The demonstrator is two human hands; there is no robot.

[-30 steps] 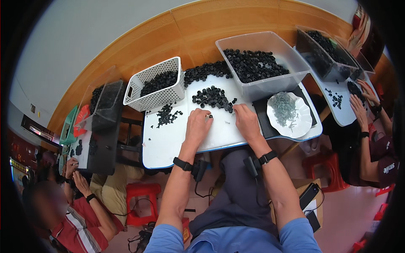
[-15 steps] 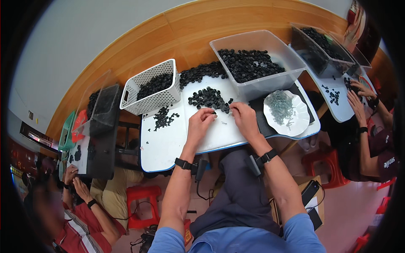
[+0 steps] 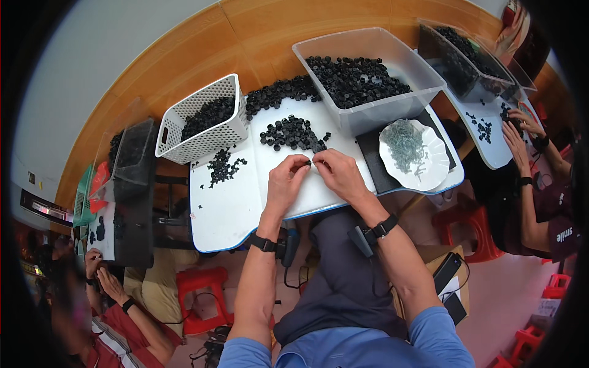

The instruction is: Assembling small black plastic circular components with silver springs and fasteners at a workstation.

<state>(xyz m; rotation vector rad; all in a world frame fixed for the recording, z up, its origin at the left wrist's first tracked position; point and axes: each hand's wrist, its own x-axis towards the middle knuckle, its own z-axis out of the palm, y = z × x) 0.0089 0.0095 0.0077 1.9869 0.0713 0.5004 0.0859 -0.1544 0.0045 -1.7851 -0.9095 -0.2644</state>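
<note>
Above the near part of the white table (image 3: 224, 214), my two hands meet fingertip to fingertip. My left hand (image 3: 284, 184) pinches a small black round cap (image 3: 308, 163), mostly covered by the fingers. Thumb and fingers of my right hand (image 3: 341, 176) are pressed together right beside it; whatever they hold is too small or hidden to make out. Just beyond lies a pile of black round caps (image 3: 288, 132). On a dark mat to the right rests a white scalloped plate (image 3: 439, 161), heaped with small translucent grey-green pieces (image 3: 402, 144).
A white perforated basket (image 3: 205, 145) and a clear plastic tub (image 3: 389, 113) hold black parts, with more caps (image 3: 282, 95) spread between them. Smaller black pieces (image 3: 219, 168) lie front left. Co-workers sit at tables left and right. Red stools (image 3: 202, 300) stand on the floor.
My right hand has moved left from the pile's near edge to meet my left hand. A tiny pale piece earlier visible between the hands no longer shows. The whole view has shifted slightly.
</note>
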